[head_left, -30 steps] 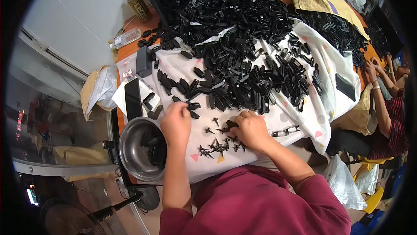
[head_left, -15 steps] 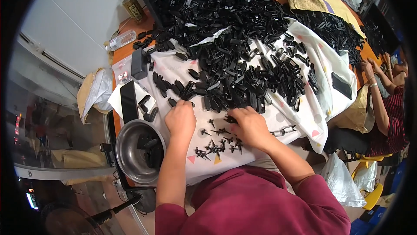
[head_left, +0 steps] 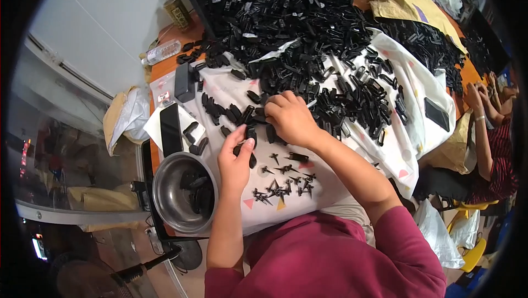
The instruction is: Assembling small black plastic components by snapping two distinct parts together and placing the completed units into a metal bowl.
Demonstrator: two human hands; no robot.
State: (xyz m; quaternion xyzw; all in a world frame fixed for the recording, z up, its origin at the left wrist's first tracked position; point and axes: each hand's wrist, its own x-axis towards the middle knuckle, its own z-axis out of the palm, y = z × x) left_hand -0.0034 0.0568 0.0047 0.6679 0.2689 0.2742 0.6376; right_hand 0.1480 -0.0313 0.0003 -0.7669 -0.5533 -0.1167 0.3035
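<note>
My left hand (head_left: 235, 161) is closed on a black oval plastic piece (head_left: 252, 158), near the front of the cloth-covered table; another dark piece shows at its fingertips. Ahead and to the right, my right hand (head_left: 291, 119) lies over the near edge of a large heap of black plastic pieces (head_left: 286, 34). Its fingers curl down among them, and what they grip is hidden. Below that hand, a single black rectangular piece (head_left: 298, 156) lies on the white cloth. Several small dark spiky parts (head_left: 280, 189) are scattered in front of me.
A steel bowl (head_left: 159, 199) with black pieces stands at left, near a dark phone (head_left: 171, 128) and a grey box (head_left: 185, 82). Two bottles, one clear plastic (head_left: 162, 52), are behind. Another phone (head_left: 436, 112) lies right, where a person in a striped top works.
My right hand has left the rectangular piece on the cloth and moved forward to the heap. My left hand has turned, showing its thumb and a black oval piece. The view has shifted slightly.
</note>
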